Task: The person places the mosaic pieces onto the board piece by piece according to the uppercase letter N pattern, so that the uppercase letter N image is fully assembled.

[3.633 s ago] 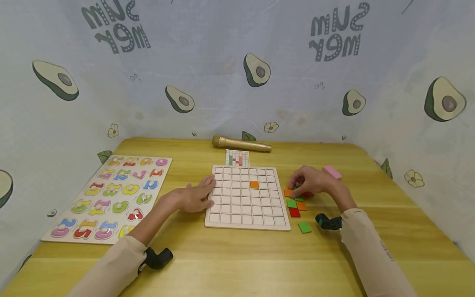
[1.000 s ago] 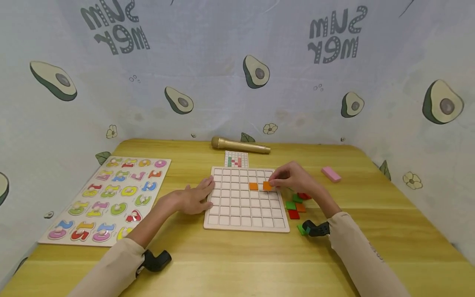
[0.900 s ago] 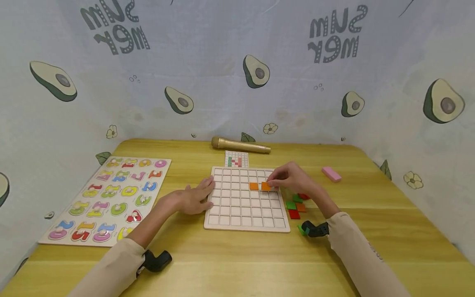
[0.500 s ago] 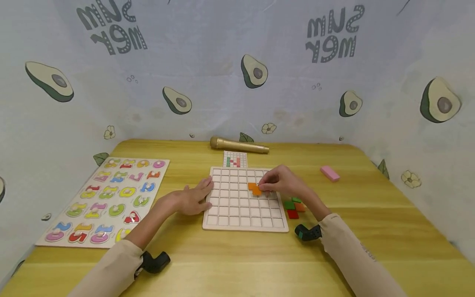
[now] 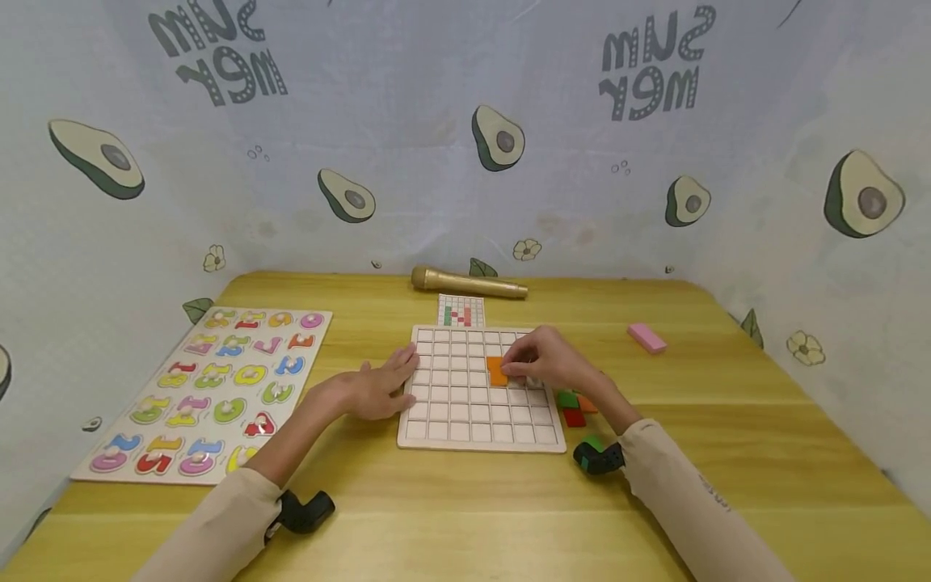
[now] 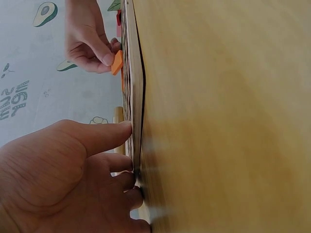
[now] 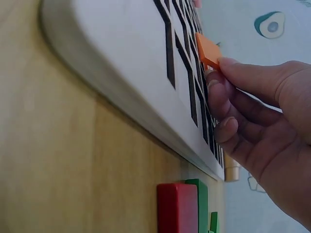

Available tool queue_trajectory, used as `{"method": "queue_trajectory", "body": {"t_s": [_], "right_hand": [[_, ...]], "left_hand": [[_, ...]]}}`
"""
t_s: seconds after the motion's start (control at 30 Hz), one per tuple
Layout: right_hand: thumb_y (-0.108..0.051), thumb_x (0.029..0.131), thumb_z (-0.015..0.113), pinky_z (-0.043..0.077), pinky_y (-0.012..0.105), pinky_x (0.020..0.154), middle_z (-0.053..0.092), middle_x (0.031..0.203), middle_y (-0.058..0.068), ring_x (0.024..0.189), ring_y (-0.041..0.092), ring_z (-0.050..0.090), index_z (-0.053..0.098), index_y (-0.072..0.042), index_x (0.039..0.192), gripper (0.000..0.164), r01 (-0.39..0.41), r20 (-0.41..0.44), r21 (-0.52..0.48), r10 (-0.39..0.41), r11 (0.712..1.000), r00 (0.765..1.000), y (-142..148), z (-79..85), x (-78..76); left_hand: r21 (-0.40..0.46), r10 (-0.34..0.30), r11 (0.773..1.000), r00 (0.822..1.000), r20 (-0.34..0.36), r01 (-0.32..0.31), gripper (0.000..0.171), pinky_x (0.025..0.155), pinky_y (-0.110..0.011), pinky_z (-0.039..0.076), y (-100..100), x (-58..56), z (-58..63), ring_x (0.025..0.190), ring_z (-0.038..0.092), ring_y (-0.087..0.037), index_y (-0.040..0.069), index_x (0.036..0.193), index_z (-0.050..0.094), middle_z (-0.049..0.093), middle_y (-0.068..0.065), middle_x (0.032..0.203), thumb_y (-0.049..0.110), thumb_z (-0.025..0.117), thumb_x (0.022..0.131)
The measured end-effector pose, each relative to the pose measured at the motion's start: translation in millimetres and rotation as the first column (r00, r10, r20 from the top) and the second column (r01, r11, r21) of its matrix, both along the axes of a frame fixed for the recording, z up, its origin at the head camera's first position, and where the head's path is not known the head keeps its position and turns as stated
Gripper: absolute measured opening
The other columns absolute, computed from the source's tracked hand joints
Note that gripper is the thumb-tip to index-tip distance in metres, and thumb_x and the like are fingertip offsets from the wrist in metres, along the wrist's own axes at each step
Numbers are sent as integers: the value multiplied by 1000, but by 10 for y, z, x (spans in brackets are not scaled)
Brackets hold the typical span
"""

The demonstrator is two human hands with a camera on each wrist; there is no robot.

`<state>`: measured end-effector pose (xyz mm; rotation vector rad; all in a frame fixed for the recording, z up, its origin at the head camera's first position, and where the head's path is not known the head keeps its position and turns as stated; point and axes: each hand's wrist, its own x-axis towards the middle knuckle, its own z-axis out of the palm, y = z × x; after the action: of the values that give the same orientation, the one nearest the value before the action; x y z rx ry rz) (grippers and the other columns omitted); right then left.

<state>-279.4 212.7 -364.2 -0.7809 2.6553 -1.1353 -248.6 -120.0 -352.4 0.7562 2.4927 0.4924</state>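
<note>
Between thumb and fingers my right hand (image 5: 547, 360) pinches an orange square tile (image 7: 209, 51), tilted over the pale grid board (image 5: 465, 435). A second orange tile (image 5: 494, 361) lies in a square of the board, just behind the held one and partly covered by it. My left hand (image 5: 378, 390) rests at the board's left edge with fingers spread; in the left wrist view its thumb touches the rim. To the board's right lie loose tiles, among them a red tile (image 5: 574, 418) and a green tile (image 5: 568, 399), partly hidden by the right arm.
Behind the board lie a small pattern card (image 5: 461, 311) and a gold microphone (image 5: 469, 283). A number puzzle board (image 5: 207, 388) takes up the table's left side. A pink block (image 5: 646, 338) sits at the right. A printed cloth (image 5: 429, 121) hangs behind the table.
My right hand took an orange tile from the loose tiles and carried it left over the board, then lowered it in front of the other orange tile. The left hand stayed at the edge.
</note>
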Motion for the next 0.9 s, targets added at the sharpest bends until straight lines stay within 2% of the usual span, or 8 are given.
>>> {"method": "queue_trajectory", "body": {"t_s": [0.4, 0.73, 0.9], "right_hand": [[-6, 98, 80, 54, 25, 69, 79, 91, 3, 74, 12, 65, 84, -3, 97, 5, -41, -101, 57, 46, 998, 994, -24, -6, -4], [-6, 96, 82, 57, 27, 71, 80, 93, 3, 78, 10, 67, 86, -4, 95, 5, -52, -150, 83, 64, 995, 987, -29, -1, 19], [-4, 94, 83, 58, 26, 71, 80, 91, 4, 79, 12, 69, 86, -2, 95, 4, -67, -151, 65, 76, 996, 986, -30, -2, 22]], "left_hand": [[3, -13, 1000, 1000, 4, 13, 76, 129, -69, 2, 2, -5, 4, 167, -4, -34, -2, 172, 5, -9, -18, 180, 29, 47, 116], [4, -20, 1000, 1000, 12, 20, 76, 129, -70, 2, -4, 3, 19, 167, -5, -35, -3, 171, 4, -9, -19, 180, 29, 46, 116], [5, -22, 1000, 1000, 11, 22, 76, 128, -71, 3, -11, 16, 18, 167, -5, -35, -3, 171, 5, -8, -20, 180, 29, 46, 116]]}}
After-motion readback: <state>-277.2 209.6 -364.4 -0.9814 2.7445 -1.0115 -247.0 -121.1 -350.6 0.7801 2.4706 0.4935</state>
